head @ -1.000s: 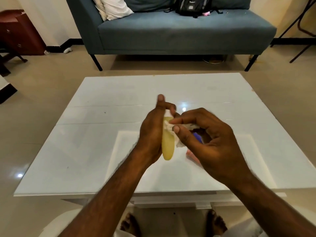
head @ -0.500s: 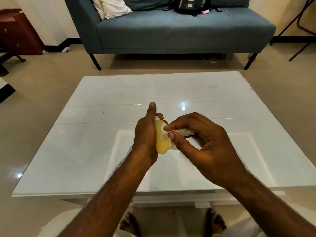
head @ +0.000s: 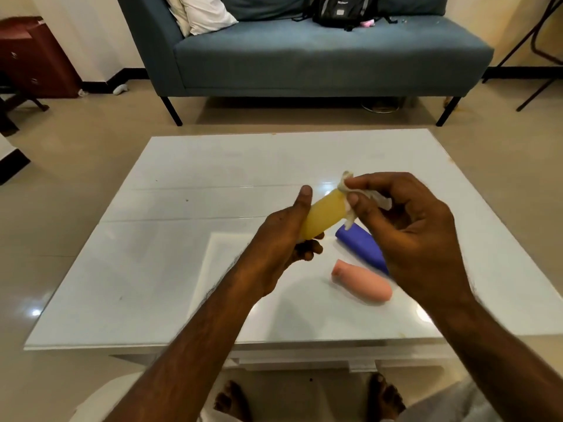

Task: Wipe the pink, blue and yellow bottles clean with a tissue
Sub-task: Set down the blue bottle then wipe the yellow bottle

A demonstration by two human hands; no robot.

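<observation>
My left hand [head: 283, 239] grips the lower end of the yellow bottle [head: 323, 216], which is tilted with its top up and to the right above the white table [head: 182, 269]. My right hand [head: 408, 229] pinches a crumpled white tissue [head: 350, 197] around the bottle's upper end. The blue bottle [head: 361, 246] lies on the table under my right hand, partly hidden by it. The pink bottle [head: 362, 283] lies on its side just in front of the blue one.
A blue-grey sofa [head: 304, 62] with a white cushion [head: 204, 13] and a black bag [head: 341, 9] stands beyond the table. A dark red cabinet [head: 33, 56] is at the far left. My bare feet show under the table's near edge.
The yellow bottle has been turned from pointing down to tilting up to the right. My right hand rose with the tissue to the bottle's top, uncovering the blue and pink bottles.
</observation>
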